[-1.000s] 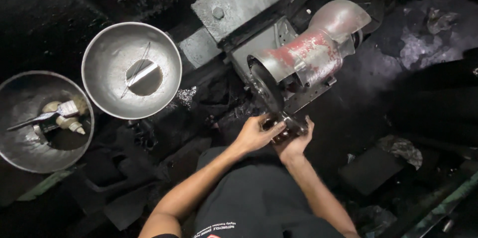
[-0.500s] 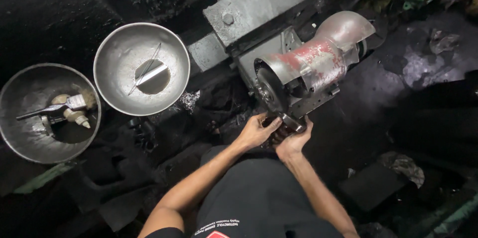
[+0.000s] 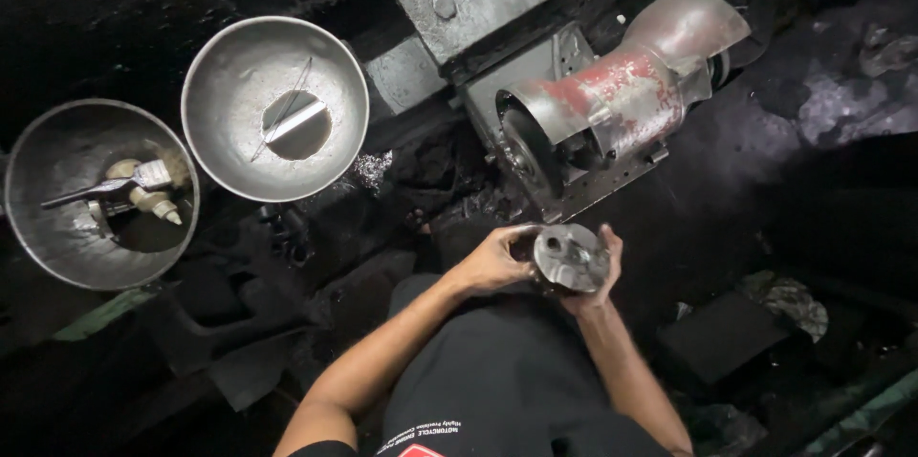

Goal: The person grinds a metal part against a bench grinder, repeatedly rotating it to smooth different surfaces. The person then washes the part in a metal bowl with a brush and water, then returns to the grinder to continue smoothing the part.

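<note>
Both hands — left hand [image 3: 492,264], right hand [image 3: 595,287] — clasp the round metal part [image 3: 570,258] between them.

Overall light: dim from where I watch; the floor sinks into near black.
Source: seems overhead, brightest on the larger metal bowl [image 3: 274,108].
Glare: pale sheen on the grinder's hood [image 3: 684,29] and the round metal part [image 3: 571,257].
Shadows: deep at every edge.
Blur: slight softness toward the corners.

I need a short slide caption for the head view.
Both hands hold a round metal part below a bench grinder.
</note>
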